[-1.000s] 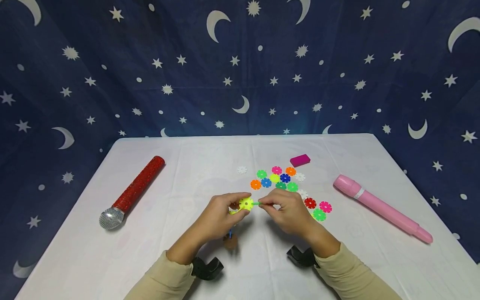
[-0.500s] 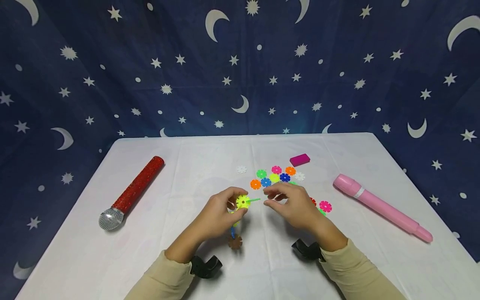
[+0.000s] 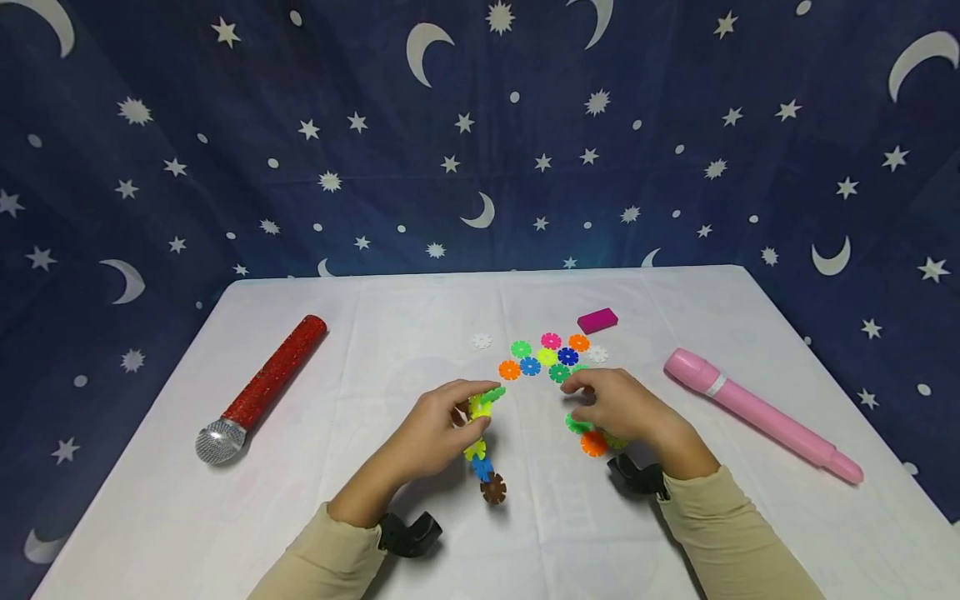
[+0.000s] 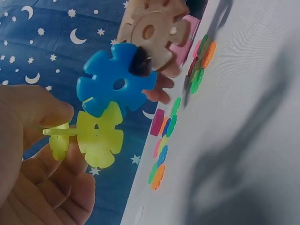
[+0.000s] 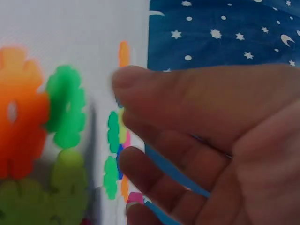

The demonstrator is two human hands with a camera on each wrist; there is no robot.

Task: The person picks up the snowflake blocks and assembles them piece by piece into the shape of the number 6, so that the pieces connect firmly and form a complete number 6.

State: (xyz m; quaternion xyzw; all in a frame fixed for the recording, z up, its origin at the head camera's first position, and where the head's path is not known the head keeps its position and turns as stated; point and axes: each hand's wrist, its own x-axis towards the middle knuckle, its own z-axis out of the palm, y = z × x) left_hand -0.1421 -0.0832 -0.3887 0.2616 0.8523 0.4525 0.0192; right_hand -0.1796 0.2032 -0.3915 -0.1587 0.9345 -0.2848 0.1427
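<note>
A: What did the head view record?

B: The left grip point(image 3: 438, 429) pinched a chain of discs above the counter point(image 3: 360, 400). A green disc point(image 3: 492, 395) stood at its upper end beside the yellow discs point(image 3: 477, 410); a blue disc point(image 3: 482, 469) and a brown disc point(image 3: 494, 489) hung lowest.

A: And the right grip point(image 3: 626, 407)?

B: Its thumb and fingers stood apart, with nothing visible between them, near the loose discs point(image 3: 593, 443). Others lay farther back, near a magenta block point(image 3: 597, 321).

A: What appeared in the left wrist view?

B: Thumb and fingers held the yellow discs, one of them edge-on to the camera; the blue disc and the brown disc followed in line.

A: The right wrist view?

B: A gap separated thumb from fingertips. Blurred orange and green loose discs showed beyond them.
</note>
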